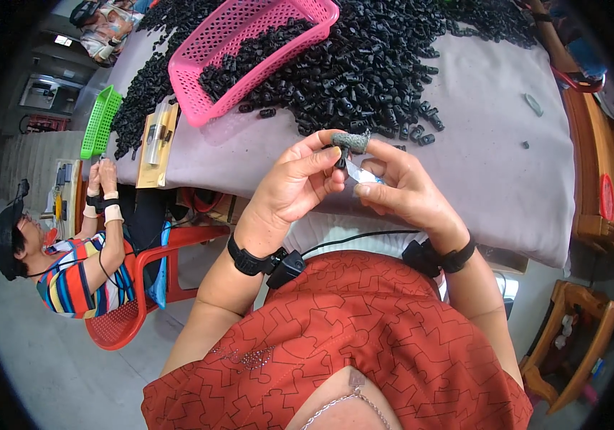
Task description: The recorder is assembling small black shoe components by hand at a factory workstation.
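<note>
Black plastic parts (pixel 364 79) heap across the far side of the table, and from my remote seat I see both hands at the heap's near side, above the table's front edge. My left hand (pixel 300 175) pinches a small dark piece (pixel 341 159) between thumb and fingers. My right hand (pixel 407 183) grips a pale, blade-like strip (pixel 361 173), its tip pointing at that piece. A grey textured roll (pixel 350 142) bridges the two index fingers; I can't tell whether it is worn or held.

My widest room lies to the right, where grey cloth (pixel 493 165) runs to the table's side edge, carrying only a flat grey-green scrap (pixel 533 104) and a tiny dark bit (pixel 525 145). Forward, loose parts come nearly to my fingertips, and a pink basket (pixel 191 100) sits among them, farther off and to the left. Leftward, a yellowish tray (pixel 150 170) lies along the front edge, with a green basket (pixel 100 123) past it.

Beyond the tray, a co-worker (pixel 99 251) sits on a red chair (pixel 113 330), well apart from my left forearm. Low on my right stands a wooden chair (pixel 595 351), outside the table's edge.
</note>
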A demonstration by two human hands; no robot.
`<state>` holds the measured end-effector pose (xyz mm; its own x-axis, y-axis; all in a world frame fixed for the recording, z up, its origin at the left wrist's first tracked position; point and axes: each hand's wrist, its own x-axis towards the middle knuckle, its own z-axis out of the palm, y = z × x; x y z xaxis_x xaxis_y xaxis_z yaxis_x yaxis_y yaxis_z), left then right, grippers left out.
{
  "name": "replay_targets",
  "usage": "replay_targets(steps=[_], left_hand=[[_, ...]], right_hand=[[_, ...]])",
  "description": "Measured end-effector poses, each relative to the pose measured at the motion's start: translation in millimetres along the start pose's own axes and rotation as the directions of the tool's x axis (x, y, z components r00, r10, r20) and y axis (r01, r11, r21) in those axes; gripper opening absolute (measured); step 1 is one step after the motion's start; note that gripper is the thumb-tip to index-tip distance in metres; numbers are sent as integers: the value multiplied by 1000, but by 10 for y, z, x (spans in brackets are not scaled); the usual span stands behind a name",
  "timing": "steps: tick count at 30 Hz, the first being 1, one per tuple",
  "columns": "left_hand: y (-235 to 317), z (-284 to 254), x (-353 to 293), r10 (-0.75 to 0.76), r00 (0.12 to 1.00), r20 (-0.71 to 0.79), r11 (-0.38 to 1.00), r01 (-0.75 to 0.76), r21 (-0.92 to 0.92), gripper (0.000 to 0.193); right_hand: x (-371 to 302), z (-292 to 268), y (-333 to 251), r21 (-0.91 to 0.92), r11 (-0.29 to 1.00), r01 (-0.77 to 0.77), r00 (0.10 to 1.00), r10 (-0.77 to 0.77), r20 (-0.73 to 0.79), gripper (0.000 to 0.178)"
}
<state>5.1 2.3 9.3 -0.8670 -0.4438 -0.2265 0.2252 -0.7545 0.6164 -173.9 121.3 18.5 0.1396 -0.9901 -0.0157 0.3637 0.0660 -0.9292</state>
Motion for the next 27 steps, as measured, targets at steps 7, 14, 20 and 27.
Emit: replay_targets(steps=[7, 14, 20, 27], left_hand=[[5, 13, 6, -10, 1000, -17, 1000, 10, 22, 36], [-3, -54, 2, -26, 999, 25, 1000, 26, 4, 36], [-15, -32, 20, -31, 999, 17, 999, 31, -10, 38], [-20, -6, 4, -31, 999, 8, 1000, 31, -2, 38]], right_hand=[[22, -20, 36, 116, 993, -36, 999, 33, 31, 50], [66, -32, 39, 131, 989, -73, 997, 73, 1, 46], [25, -16, 22, 109, 994, -24, 1000, 22, 19, 42], [32, -52, 62, 94, 995, -30, 999, 28, 25, 47]])
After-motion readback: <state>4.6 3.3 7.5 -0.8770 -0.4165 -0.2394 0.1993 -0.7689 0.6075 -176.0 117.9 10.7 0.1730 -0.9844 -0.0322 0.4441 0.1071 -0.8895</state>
